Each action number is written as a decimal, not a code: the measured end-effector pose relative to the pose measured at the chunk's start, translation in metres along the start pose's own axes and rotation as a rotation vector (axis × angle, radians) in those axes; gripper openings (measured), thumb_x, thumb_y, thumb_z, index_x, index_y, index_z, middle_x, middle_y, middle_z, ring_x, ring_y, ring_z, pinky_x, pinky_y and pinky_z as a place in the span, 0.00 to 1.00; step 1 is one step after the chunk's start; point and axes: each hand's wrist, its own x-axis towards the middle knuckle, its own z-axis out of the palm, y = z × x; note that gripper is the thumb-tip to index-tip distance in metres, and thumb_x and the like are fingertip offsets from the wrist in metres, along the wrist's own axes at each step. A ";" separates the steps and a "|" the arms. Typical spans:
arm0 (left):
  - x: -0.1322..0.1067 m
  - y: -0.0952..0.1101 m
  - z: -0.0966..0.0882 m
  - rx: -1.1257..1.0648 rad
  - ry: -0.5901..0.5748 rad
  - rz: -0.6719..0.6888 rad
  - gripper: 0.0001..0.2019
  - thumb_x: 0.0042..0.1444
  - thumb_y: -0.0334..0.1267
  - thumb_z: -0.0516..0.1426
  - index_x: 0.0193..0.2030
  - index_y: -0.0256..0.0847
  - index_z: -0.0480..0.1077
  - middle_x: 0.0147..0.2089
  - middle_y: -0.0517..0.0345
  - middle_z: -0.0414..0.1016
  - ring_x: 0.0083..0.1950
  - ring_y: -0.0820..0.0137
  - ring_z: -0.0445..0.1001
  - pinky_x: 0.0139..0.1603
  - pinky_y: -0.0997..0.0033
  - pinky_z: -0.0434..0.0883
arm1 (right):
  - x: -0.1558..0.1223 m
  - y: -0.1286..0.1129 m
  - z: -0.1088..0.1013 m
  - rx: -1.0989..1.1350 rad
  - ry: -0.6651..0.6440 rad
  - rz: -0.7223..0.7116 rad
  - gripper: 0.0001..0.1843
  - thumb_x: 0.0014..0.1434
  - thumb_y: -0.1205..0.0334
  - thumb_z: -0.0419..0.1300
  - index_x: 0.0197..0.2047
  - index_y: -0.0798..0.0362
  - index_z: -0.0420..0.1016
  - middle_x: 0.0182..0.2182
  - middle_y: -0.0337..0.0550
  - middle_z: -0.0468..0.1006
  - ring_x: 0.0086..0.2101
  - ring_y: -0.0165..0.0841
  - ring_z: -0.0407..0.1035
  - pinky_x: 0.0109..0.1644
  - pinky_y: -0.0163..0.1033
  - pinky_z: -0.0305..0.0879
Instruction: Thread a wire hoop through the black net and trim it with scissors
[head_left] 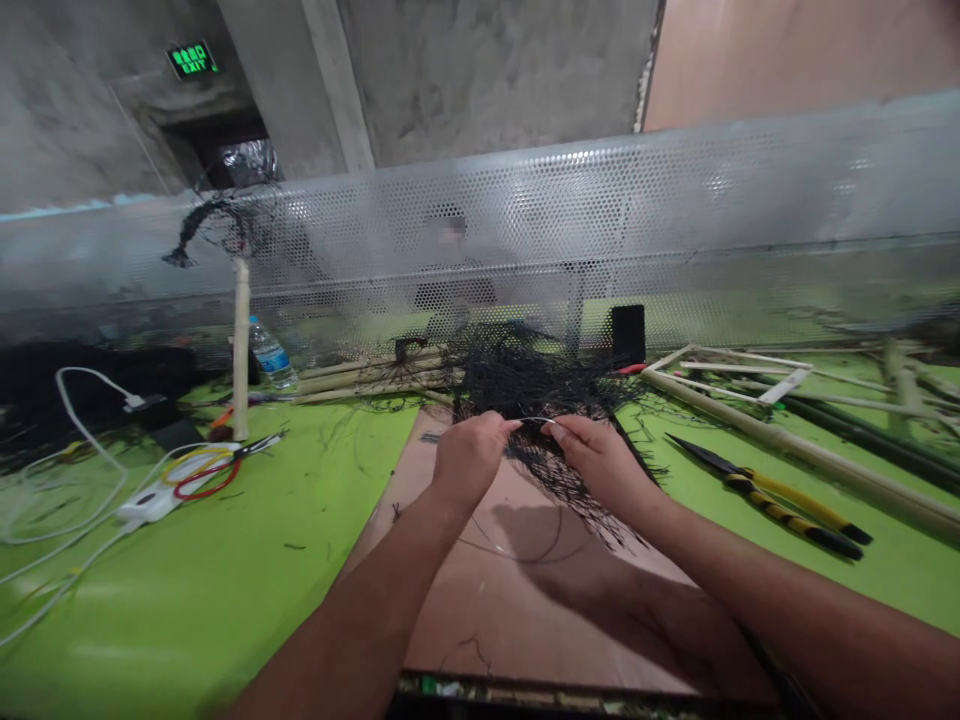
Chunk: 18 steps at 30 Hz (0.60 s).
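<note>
My left hand [471,456] and my right hand [600,460] are raised side by side over a brown board [480,590]. Both pinch a thin pale strand stretched between their fingertips, right at the edge of a tangled black net [536,390]. The net spreads away from my hands toward the back and trails down under my right hand. What exactly each pinch holds beyond the strand and net threads is too fine to make out.
The green tabletop [225,570] carries yellow-handled shears [780,497] at right, bamboo poles [795,450], a white frame [739,372], a water bottle [270,355], an upright stick [240,350], scissors [255,447], white cables and a power strip [146,500]. A perforated metal screen [600,230] stands behind, with a person beyond it.
</note>
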 end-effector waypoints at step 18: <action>0.012 -0.010 -0.004 -0.623 0.085 -0.331 0.15 0.56 0.49 0.55 0.38 0.37 0.71 0.19 0.64 0.61 0.16 0.79 0.55 0.17 0.79 0.52 | 0.010 0.013 -0.017 0.694 -0.062 0.254 0.14 0.54 0.54 0.62 0.41 0.53 0.72 0.20 0.33 0.66 0.20 0.27 0.62 0.25 0.36 0.64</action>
